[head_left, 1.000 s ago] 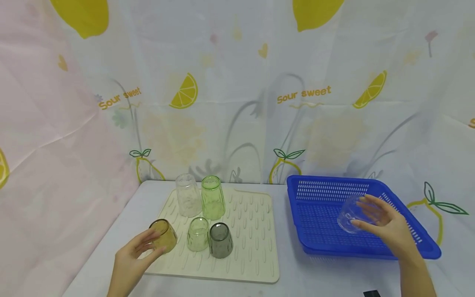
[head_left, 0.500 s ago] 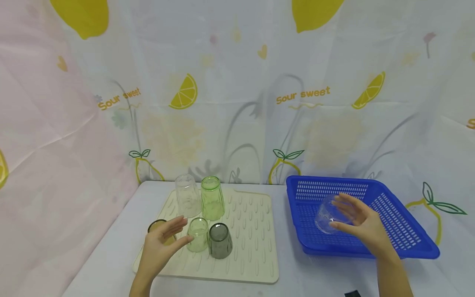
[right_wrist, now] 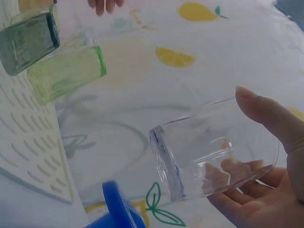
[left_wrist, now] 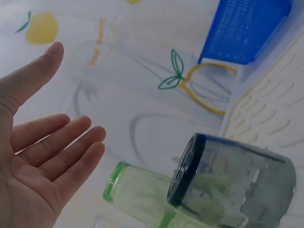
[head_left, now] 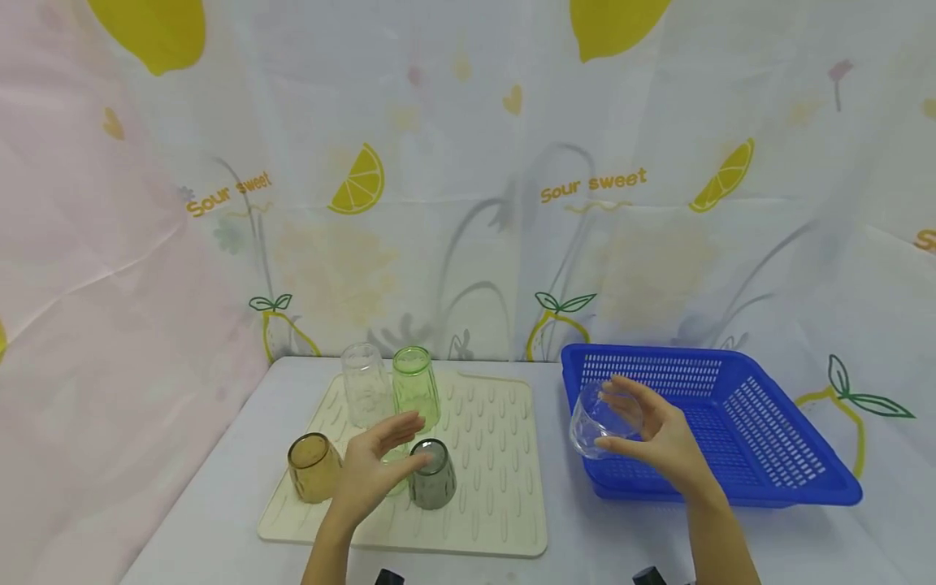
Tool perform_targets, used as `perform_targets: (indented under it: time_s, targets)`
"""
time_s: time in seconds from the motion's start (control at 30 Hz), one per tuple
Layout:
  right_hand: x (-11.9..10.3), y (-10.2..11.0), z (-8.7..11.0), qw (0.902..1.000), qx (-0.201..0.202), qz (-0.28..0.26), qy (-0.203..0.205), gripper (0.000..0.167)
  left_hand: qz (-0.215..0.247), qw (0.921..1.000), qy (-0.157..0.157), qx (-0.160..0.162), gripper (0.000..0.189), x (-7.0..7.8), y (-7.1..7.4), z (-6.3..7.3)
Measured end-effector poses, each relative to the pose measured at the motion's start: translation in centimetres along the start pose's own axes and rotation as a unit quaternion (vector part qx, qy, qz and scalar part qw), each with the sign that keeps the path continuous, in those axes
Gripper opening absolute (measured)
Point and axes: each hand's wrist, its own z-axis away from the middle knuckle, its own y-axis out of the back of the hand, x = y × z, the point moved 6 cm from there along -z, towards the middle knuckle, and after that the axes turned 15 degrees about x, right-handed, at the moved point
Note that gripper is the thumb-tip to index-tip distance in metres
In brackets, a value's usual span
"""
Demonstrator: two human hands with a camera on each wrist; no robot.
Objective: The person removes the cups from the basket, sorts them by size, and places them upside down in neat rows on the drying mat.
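Observation:
A clear glass (head_left: 603, 422) is in my right hand (head_left: 661, 443), thumb and fingers gripping it over the left edge of the blue basket. The right wrist view shows that glass (right_wrist: 209, 156) tilted, thumb on one side, fingers on the other. My left hand (head_left: 369, 471) hovers empty above the mat (head_left: 497, 471), fingers and thumb spread apart. It partly hides a small pale green glass (head_left: 396, 455). Beside it a small grey glass (head_left: 433, 479) stands on the mat, near my left thumb. An amber glass (head_left: 314, 470) stands left of my hand.
At the mat's back stand a tall clear glass (head_left: 363, 382) and a tall green glass (head_left: 414, 386). The blue basket (head_left: 731, 491) sits right of the mat, with a strip of white table between them. A printed cloth (head_left: 468, 203) hangs behind.
My right hand has carried the clear glass left across the basket to its left edge. My left hand has moved right, away from the amber glass, which stays on the mat.

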Motion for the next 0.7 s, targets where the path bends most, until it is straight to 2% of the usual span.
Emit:
perform_targets:
  time_s: [0.27, 0.7]
  targets:
    - [-0.3, -3.1, -0.3, 0.9984, -0.035, -0.029, 0.033, 0.074, 0.043, 0.9975, -0.008, -0.056, 0.056, 0.7, -3.4, -0.3]
    - [-0.6, -6.9, 0.0, 0.9928, -0.072, -0.069, 0.066, 0.072, 0.078, 0.989, -0.029, -0.122, 0.061, 1.9, -7.0, -0.7]
